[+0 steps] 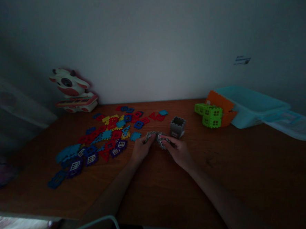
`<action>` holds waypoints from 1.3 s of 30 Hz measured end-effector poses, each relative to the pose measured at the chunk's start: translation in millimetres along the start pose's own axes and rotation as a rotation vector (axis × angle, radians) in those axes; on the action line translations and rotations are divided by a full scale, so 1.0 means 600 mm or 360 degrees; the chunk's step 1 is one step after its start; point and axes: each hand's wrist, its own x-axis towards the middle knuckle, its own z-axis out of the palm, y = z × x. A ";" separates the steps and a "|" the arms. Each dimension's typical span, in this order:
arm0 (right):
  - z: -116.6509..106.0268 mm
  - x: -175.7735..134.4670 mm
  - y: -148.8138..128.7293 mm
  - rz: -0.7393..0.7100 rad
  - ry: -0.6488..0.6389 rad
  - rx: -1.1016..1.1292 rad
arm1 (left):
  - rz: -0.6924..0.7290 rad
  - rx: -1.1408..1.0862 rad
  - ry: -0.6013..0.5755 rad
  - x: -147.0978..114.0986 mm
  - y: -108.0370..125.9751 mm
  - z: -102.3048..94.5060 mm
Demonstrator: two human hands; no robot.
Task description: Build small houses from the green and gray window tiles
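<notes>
Grey interlocking building panels (162,142) with white window inserts are between my two hands, just above or on the wooden table. My left hand (141,147) is closed on their left side, thumb on top. My right hand (178,151) grips the right side, its fingers reaching across the white window. How the panels join is partly hidden by my fingers. Right behind my right hand stands a grey open-topped box (177,127) built of the same notched panels, with a white piece low on its side.
Loose red, blue, yellow and purple panels (106,135) spread over the table's left half. A cow-shaped toy keyboard (76,97) stands at the back left. Toward the right are a green block structure (212,116), orange panels (218,103), a light-blue bin (251,115) and a clear lid (294,126).
</notes>
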 end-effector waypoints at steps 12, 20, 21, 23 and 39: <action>0.006 -0.004 0.001 -0.0048 -0.0046 0.0004 | -0.0071 -0.0161 -0.0053 -0.001 -0.007 0.003; 0.010 -0.008 0.005 -0.0026 -0.0105 -0.0051 | 0.0061 0.0128 -0.0012 -0.005 -0.002 0.006; 0.009 -0.007 0.004 -0.0019 -0.0108 -0.0045 | 0.0071 0.0117 -0.0028 -0.006 0.000 0.007; 0.008 -0.006 0.002 -0.0010 -0.0087 -0.0032 | 0.0074 0.0019 -0.0086 -0.008 0.004 0.010; 0.006 -0.002 -0.009 0.0023 0.0009 0.0010 | -0.0329 -0.0775 -0.0232 0.002 0.005 0.004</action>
